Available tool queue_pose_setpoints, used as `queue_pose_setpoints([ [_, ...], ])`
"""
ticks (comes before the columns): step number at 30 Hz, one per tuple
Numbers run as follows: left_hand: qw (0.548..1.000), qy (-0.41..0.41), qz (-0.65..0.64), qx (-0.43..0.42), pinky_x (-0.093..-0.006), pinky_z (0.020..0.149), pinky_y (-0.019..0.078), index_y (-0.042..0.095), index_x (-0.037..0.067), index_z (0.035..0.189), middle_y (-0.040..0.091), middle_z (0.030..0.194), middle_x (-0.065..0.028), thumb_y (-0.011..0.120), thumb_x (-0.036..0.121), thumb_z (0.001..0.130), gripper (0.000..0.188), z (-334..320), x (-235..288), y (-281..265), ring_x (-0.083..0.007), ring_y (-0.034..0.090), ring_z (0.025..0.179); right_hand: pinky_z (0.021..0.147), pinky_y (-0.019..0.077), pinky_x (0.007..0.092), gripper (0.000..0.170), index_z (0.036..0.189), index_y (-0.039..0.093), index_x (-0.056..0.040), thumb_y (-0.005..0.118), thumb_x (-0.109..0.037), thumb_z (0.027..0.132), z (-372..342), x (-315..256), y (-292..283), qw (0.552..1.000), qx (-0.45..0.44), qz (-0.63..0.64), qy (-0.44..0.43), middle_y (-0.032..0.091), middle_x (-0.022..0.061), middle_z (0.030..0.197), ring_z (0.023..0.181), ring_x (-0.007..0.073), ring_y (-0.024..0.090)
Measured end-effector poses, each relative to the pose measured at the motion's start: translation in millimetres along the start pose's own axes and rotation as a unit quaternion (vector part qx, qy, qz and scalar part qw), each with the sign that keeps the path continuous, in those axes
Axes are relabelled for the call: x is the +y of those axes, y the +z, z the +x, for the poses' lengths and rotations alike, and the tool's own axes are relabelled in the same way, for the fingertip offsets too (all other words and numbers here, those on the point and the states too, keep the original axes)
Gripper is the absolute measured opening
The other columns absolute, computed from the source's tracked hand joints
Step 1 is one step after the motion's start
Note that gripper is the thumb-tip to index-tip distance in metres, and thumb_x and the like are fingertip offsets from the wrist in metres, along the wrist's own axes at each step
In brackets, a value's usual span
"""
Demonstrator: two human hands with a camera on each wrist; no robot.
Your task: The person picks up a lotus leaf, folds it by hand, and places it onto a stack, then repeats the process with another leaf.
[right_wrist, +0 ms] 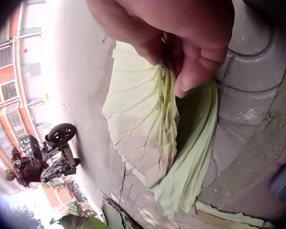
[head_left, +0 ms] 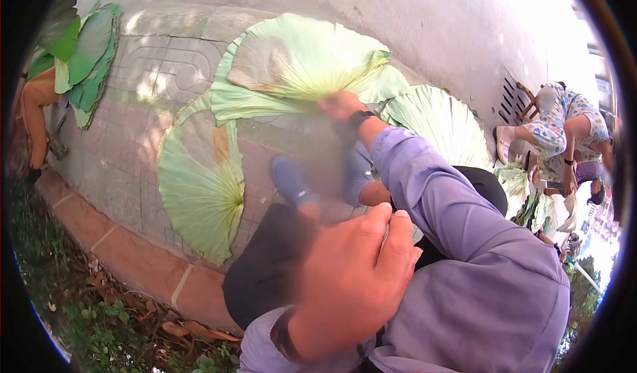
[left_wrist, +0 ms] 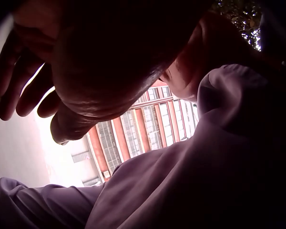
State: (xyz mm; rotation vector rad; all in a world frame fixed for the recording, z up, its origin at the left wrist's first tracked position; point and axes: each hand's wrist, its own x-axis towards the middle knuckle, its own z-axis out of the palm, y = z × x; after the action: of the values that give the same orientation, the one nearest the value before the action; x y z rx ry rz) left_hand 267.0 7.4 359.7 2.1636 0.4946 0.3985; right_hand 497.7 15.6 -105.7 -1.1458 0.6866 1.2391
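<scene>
My right hand (head_left: 342,106) reaches forward and pinches a large pale green lotus leaf (head_left: 318,51) at its gathered middle. In the right wrist view the thumb and fingers of the right hand (right_wrist: 181,36) close on the puckered centre of that leaf (right_wrist: 138,114), which hangs in folds and has a brownish patch. A second lotus leaf (head_left: 199,194) lies on the paving to the left, and a third leaf (head_left: 438,121) is to the right. Near my chest, my left hand (head_left: 358,260) is raised with relaxed fingers and holds nothing. The left wrist view shows the left hand (left_wrist: 105,62) dark against the light.
At far left, another person's leg (head_left: 41,114) stands by more green leaves (head_left: 93,54). People in patterned clothes (head_left: 564,117) crouch at right near other leaves. A reddish stone kerb (head_left: 133,260) borders shrubs (head_left: 99,326). A motorbike (right_wrist: 43,157) stands farther off.
</scene>
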Motion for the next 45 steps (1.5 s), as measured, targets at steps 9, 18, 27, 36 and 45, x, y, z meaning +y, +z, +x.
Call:
queue_pose_setpoints([
  [9, 1.0, -0.007, -0.003, -0.014, -0.0412, 0.072, 0.0518, 0.067, -0.001, 0.118, 0.067, 0.114, -0.0183, 0.084, 0.017, 0.073, 0.051, 2, -1, 3, -0.0324, 0.067, 0.086, 0.078, 0.0574, 0.0466, 0.03, 0.134, 0.041, -0.0004, 0.049, -0.01, 0.107, -4, 0, -11, 0.992, -0.056, 0.088, 0.064, 0.052, 0.0248, 0.134, 0.115, 0.0424, 0.063],
  [18, 0.999, -0.006, 0.0, -0.031, -0.0416, 0.074, 0.0526, 0.066, -0.002, 0.118, 0.067, 0.113, -0.0188, 0.083, 0.017, 0.075, 0.05, 0, -2, 4, -0.0326, 0.068, 0.09, 0.079, 0.056, 0.0457, 0.034, 0.134, 0.044, -0.0011, 0.054, -0.014, 0.104, 19, -8, -21, 0.971, -0.104, 0.096, 0.195, 0.057, 0.027, 0.127, 0.104, 0.0381, 0.065],
  [27, 0.999, -0.01, -0.002, -0.036, -0.041, 0.074, 0.0522, 0.067, -0.002, 0.117, 0.067, 0.113, -0.0185, 0.083, 0.017, 0.074, 0.049, 1, -2, 4, -0.0321, 0.067, 0.091, 0.077, 0.0612, 0.0464, 0.036, 0.134, 0.046, 0.0043, 0.057, -0.008, 0.102, -2, 15, -12, 1.0, 0.009, -0.018, 0.012, 0.057, 0.0247, 0.126, 0.1, 0.0411, 0.069],
  [36, 0.998, -0.025, 0.025, -0.061, -0.0416, 0.076, 0.0519, 0.068, -0.001, 0.118, 0.068, 0.116, -0.018, 0.083, 0.021, 0.075, 0.051, 2, 1, 2, -0.0328, 0.067, 0.091, 0.073, 0.0613, 0.0434, 0.034, 0.133, 0.047, 0.0032, 0.056, -0.009, 0.103, 2, 20, -17, 0.997, 0.016, -0.082, -0.005, 0.057, 0.0241, 0.122, 0.095, 0.0383, 0.069],
  [45, 0.996, -0.013, 0.063, -0.064, -0.0439, 0.078, 0.0531, 0.066, -0.001, 0.12, 0.068, 0.114, -0.019, 0.079, 0.023, 0.08, 0.048, -1, 6, 7, -0.0351, 0.068, 0.093, 0.064, 0.0592, 0.041, 0.032, 0.127, 0.05, 0.0037, 0.059, -0.012, 0.101, -49, 12, -2, 0.975, 0.115, -0.188, 0.004, 0.061, 0.0241, 0.113, 0.085, 0.034, 0.07],
])
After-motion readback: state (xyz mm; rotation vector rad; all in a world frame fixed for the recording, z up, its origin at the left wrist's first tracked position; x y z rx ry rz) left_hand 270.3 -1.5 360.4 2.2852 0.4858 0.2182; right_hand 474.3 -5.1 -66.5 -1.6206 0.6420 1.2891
